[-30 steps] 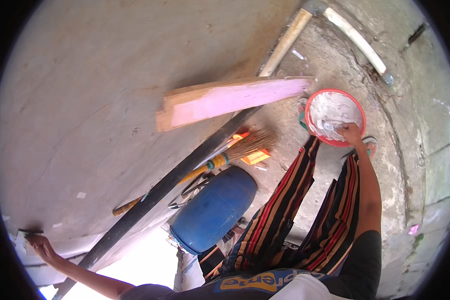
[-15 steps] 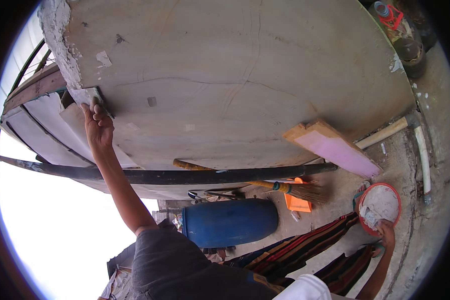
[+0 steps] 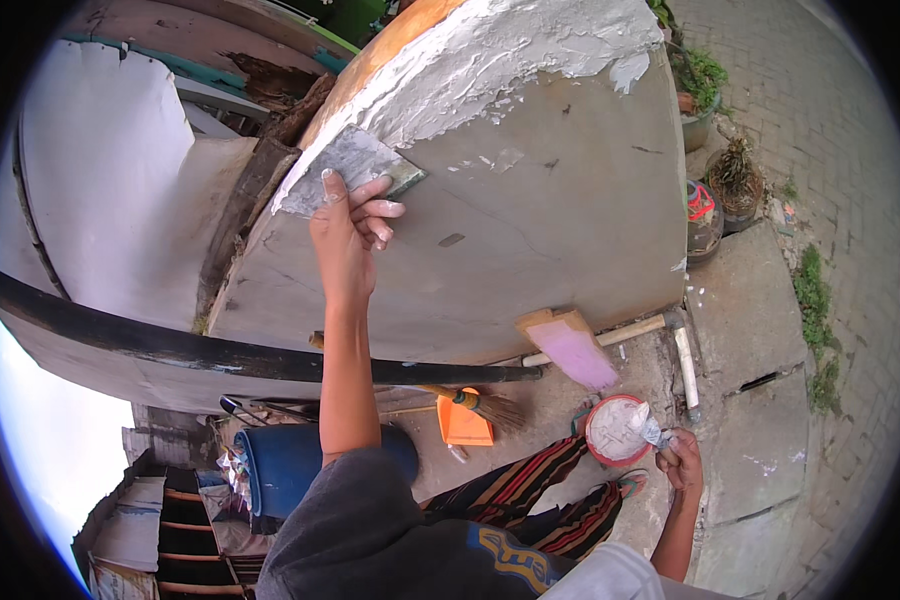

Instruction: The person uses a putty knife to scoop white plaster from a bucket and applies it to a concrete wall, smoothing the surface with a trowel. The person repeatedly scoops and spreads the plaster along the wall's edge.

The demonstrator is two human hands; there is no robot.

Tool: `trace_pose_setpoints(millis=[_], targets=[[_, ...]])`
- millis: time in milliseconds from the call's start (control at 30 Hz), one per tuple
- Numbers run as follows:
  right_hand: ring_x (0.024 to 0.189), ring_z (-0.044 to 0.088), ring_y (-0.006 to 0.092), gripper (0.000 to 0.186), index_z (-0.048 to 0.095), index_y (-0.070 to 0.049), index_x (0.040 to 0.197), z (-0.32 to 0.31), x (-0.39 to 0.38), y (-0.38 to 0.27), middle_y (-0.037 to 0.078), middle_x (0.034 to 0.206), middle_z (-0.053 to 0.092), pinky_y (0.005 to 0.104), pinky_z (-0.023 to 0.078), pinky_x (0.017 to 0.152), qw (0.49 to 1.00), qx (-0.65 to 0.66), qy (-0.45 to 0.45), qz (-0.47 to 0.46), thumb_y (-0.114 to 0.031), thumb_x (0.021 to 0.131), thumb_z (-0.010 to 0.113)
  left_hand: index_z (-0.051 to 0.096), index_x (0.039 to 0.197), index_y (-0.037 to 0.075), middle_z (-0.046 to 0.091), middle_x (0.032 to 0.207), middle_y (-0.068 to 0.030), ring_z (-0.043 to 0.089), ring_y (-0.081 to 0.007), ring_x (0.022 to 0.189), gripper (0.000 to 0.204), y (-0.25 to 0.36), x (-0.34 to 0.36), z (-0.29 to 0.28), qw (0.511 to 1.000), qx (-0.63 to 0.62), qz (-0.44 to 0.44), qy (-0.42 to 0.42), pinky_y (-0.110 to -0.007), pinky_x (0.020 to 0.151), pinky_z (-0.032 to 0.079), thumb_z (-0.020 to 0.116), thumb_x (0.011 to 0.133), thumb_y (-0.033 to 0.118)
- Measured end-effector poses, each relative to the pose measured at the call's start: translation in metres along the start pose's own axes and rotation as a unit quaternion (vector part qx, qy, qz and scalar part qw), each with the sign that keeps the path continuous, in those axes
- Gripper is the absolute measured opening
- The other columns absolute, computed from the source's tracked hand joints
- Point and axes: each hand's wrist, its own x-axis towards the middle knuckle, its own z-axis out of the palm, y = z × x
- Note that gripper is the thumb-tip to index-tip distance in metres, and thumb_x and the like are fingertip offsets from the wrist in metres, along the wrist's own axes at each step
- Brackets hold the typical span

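My left hand (image 3: 350,230) grips a flat, grey rectangular plate (image 3: 355,165) smeared with white, holding it up by the wall's edge. White paste dots the fingertips. Around the plate, thick, uneven white putty (image 3: 470,65) covers the upper border of the grey wall (image 3: 570,200). Lower right, my right hand (image 3: 681,460) is closed round the handle of a putty knife (image 3: 653,428). Its blade carries white putty and sits over the rim of a red bucket (image 3: 592,440). White putty (image 3: 615,425) lies inside that bucket.
A dark curved pole (image 3: 170,350) crosses below the wall. Near it are a blue barrel (image 3: 290,465), an orange dustpan (image 3: 465,422) and a broom (image 3: 495,408). A pink-faced board (image 3: 575,350) leans by white pipes (image 3: 685,365). Potted plants (image 3: 705,75) stand at the right.
My right hand has raised the putty knife from the putty to the bucket's rim. The view has swung, showing more of the puttied wall edge. My left hand still holds the plate.
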Motion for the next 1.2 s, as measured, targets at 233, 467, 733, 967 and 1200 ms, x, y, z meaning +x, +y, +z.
trace_pose_setpoints(millis=[233,467,733,967,1200], targets=[[0.047,0.048,0.0119,0.031,0.063,0.000,0.109,0.222,0.003,-0.118,0.012,0.081,0.063,0.0233,0.036,0.037,0.987,-0.102,-0.047,-0.116,-0.023,0.088,0.060,0.067,0.082,-0.009,0.069,0.071,-0.0160,0.058,-0.0103,0.047,0.057,-0.011,-0.006,0.001,0.990,-0.131,-0.035,-0.040,-0.020,0.041,0.040,0.046,0.098,0.041],[0.056,0.048,0.0086,0.035,0.057,-0.001,0.121,0.407,0.031,-0.147,0.009,0.093,0.059,0.0206,0.038,0.045,0.918,-0.246,0.019,-0.311,-0.021,0.092,0.055,0.068,0.085,-0.008,0.070,0.073,-0.0148,0.060,-0.0100,0.050,0.041,-0.003,-0.009,0.013,0.974,-0.196,-0.090,-0.071,-0.019,0.043,0.040,0.052,0.097,0.028],[0.080,0.058,0.0152,0.029,0.063,0.000,0.115,0.469,0.061,-0.123,0.013,0.105,0.058,0.0234,0.046,0.064,0.653,-0.573,0.159,-0.469,-0.001,0.086,0.058,0.068,0.091,-0.009,0.070,0.079,-0.0134,0.064,-0.0114,0.059,0.029,-0.003,-0.011,0.015,0.958,-0.258,-0.106,-0.065,-0.022,0.049,0.047,0.053,0.096,0.014],[0.071,0.055,0.0131,0.030,0.068,-0.004,0.106,0.498,0.062,-0.125,0.012,0.100,0.059,0.0263,0.045,0.058,0.528,-0.687,0.209,-0.454,0.006,0.080,0.059,0.067,0.095,-0.011,0.069,0.086,-0.0147,0.066,-0.0149,0.067,0.025,-0.005,-0.011,0.012,0.952,-0.280,-0.105,-0.067,-0.026,0.058,0.055,0.051,0.095,0.009],[0.065,0.053,0.0172,0.040,0.070,-0.013,0.106,0.489,0.069,-0.133,0.009,0.100,0.060,0.0273,0.044,0.053,0.378,-0.764,0.179,-0.492,0.003,0.070,0.066,0.067,0.096,-0.011,0.069,0.084,-0.0138,0.066,-0.0147,0.067,0.024,-0.006,-0.013,0.020,0.946,-0.306,-0.095,-0.052,-0.026,0.057,0.055,0.051,0.095,0.008]])
